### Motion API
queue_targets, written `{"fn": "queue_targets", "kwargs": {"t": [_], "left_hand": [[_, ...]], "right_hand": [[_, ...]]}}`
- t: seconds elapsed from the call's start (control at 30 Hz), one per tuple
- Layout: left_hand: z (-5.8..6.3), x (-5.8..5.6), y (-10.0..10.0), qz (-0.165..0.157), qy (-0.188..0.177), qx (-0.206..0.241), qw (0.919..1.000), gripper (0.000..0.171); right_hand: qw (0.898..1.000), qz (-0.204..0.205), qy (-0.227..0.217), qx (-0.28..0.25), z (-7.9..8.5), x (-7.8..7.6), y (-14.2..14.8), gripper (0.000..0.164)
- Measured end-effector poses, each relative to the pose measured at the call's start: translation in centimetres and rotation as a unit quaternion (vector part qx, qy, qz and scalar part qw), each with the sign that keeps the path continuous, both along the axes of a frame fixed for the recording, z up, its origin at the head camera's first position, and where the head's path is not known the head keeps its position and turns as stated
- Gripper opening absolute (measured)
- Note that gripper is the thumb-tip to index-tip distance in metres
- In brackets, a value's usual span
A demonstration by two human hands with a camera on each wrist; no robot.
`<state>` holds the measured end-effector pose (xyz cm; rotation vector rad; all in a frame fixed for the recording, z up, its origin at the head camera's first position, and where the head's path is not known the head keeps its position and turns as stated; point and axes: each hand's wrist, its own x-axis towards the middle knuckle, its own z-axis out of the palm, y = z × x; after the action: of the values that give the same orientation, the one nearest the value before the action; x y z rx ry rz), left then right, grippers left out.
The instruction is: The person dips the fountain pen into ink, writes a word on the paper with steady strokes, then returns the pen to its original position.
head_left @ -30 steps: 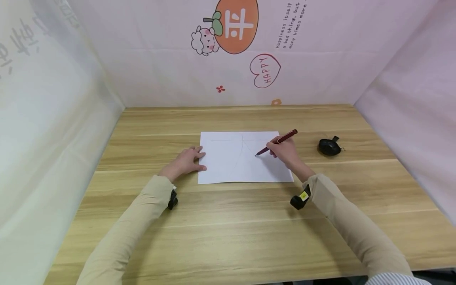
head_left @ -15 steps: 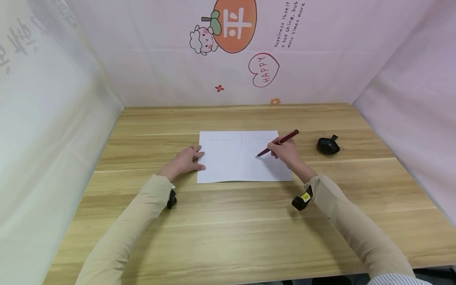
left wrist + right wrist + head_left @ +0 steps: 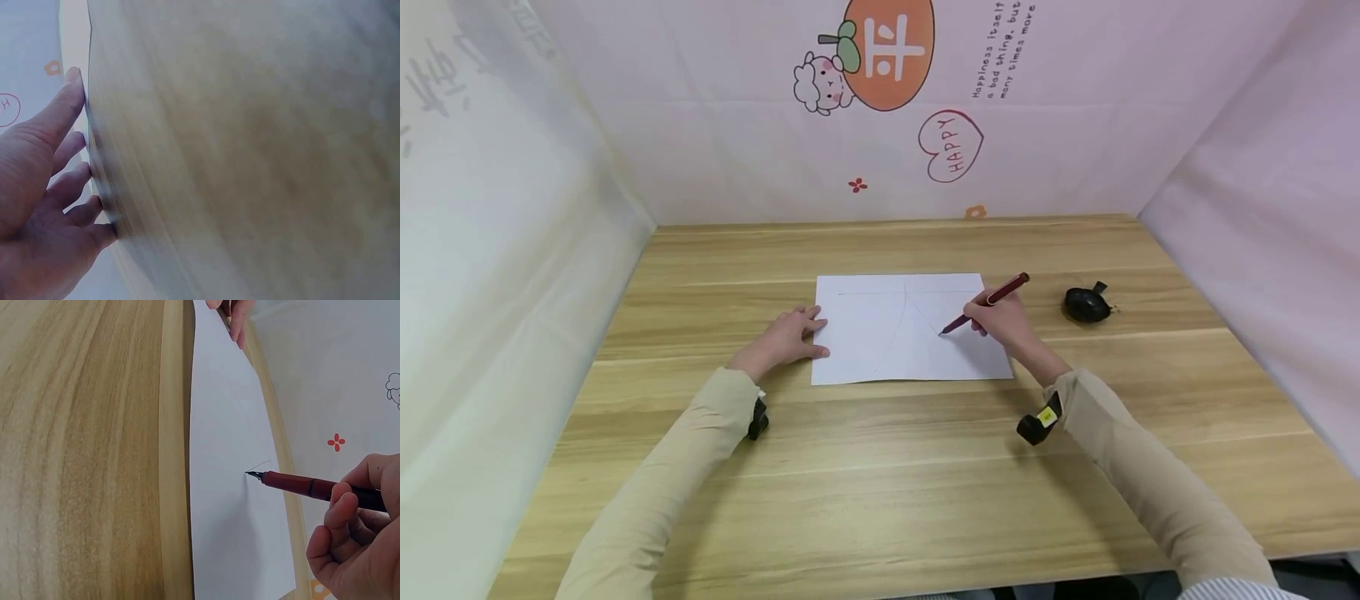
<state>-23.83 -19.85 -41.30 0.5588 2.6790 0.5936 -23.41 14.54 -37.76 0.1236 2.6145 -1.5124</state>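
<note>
A white sheet of paper [image 3: 865,337] lies on the wooden table. Thin lines cross it: one along the top, one curving down to the lower left, one slanting down right to the pen tip. My right hand [image 3: 1006,323] pinches a dark red fountain pen [image 3: 297,484], its nib on the paper in the right wrist view. The pen leans up and to the right. At the paper's left edge rests my left hand [image 3: 781,338], fingers spread and fingertips on the sheet. In the left wrist view the left thumb [image 3: 67,100] extends along the paper's edge.
On the table [image 3: 880,483], right of the paper, sits a small rounded black object [image 3: 1087,305] with a short tab. A printed white cloth [image 3: 737,158] hangs behind the table, and more cloth closes in both sides.
The pen tip has moved slightly down the sheet, and the slanting line reaches a little further. The left hand keeps its place on the paper. The whole head view has shifted slightly.
</note>
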Motion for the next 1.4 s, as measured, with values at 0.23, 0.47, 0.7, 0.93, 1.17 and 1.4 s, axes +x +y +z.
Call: {"fn": "queue_targets", "kwargs": {"t": [0.23,0.47,0.7,0.93,1.17,1.4], "left_hand": [[0.1,0.1,0.0,0.001,-0.004,0.000,1.0000,0.064],[0.0,-0.1,0.1,0.003,-0.005,0.004,1.0000,0.064],[0.0,0.0,0.1,0.006,-0.005,0.004,1.0000,0.064],[0.1,0.0,0.1,0.008,-0.005,0.005,0.9999,0.064],[0.1,0.0,0.1,0.000,0.002,-0.004,1.0000,0.064],[0.1,0.1,0.0,-0.001,0.003,0.014,0.9999,0.064]], "right_hand": [[1.000,0.001,-0.008,-0.005,0.0,0.1,0.2,0.017],[1.000,0.007,-0.015,0.003,0.0,0.3,0.6,0.019],[1.000,0.014,-0.014,0.012,-0.1,0.5,1.0,0.019],[0.999,0.021,-0.022,0.019,0.0,0.7,1.2,0.017],[0.999,0.025,-0.032,0.027,0.1,0.8,1.5,0.018],[0.999,0.028,-0.040,0.023,0.1,0.9,1.9,0.017]]}}
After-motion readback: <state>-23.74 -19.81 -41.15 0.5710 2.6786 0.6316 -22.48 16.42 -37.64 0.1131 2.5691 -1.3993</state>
